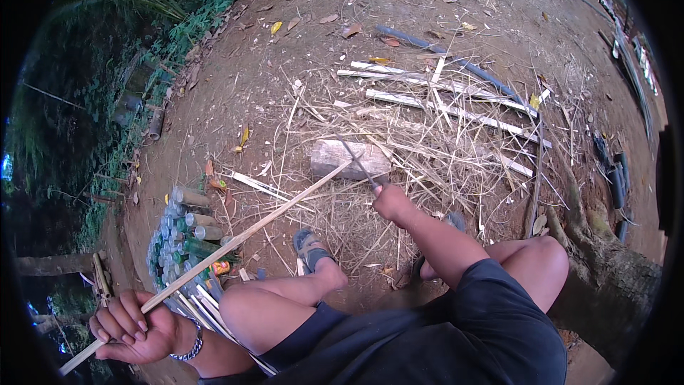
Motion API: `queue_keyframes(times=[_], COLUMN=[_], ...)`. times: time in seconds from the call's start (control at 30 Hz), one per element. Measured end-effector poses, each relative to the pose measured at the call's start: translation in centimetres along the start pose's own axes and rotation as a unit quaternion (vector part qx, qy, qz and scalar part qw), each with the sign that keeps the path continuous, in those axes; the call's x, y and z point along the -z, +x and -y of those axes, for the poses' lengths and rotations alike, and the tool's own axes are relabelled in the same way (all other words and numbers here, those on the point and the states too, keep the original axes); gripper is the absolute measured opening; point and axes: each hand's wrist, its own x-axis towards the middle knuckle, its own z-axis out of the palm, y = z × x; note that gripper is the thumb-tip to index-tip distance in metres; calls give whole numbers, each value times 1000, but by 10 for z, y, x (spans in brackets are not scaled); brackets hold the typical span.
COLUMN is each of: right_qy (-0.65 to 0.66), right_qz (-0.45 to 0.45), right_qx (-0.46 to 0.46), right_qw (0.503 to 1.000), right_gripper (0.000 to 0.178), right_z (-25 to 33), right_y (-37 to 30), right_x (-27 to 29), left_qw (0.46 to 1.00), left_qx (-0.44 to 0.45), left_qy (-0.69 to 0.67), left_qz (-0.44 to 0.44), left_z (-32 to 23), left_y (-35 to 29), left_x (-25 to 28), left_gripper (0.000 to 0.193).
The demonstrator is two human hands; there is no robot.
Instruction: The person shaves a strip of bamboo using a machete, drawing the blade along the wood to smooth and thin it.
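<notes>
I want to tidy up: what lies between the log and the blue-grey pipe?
Pale strips and thin shavings lie between log and pipe, in the head view.

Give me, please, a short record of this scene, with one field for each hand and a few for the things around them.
Left hand: closed around a long pale strip, near its lower end
Right hand: gripping a thin dark blade
Work spot: short log lying on the ground; the strip's far end is at the blade, over it; contact unclear
Beyond the log: flat pale strips and a blue-grey pipe
Left side: stacked bottles, clear and green
Footwear: sandals
</notes>
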Motion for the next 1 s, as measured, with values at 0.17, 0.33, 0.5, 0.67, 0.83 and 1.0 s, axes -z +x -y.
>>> queue_keyframes(times=[0.17,0.33,0.5,0.67,0.83,1.0], right_qy=[52,30,9,8,-12,-8], right_qz=[68,4,-63,57,-26,24], right_qx=[206,163,165,272,93,63], right_qw=[975,986,984,961,995,998], right_gripper=[26,25,20,19,20,22], right_z=[117,48,56,126,28,66], right_y=[-106,-68,-49,-122,-44,-52], right_x=[27,-3,3,30,15,34], left_qw=[999,1000,999,999,999,999], left_qx=[0,-6,-1,-5,36,35], left_qy=[-16,9,32,33,24,32], left_qz=[34,8,-34,1,5,13], left_z=[-1,-3,-9,-5,8,14], left_y=[-9,-13,-28,-23,-4,8], left_x=[-6,3,12,9,-9,-18], left_gripper=[31,32,34,36,33,33])
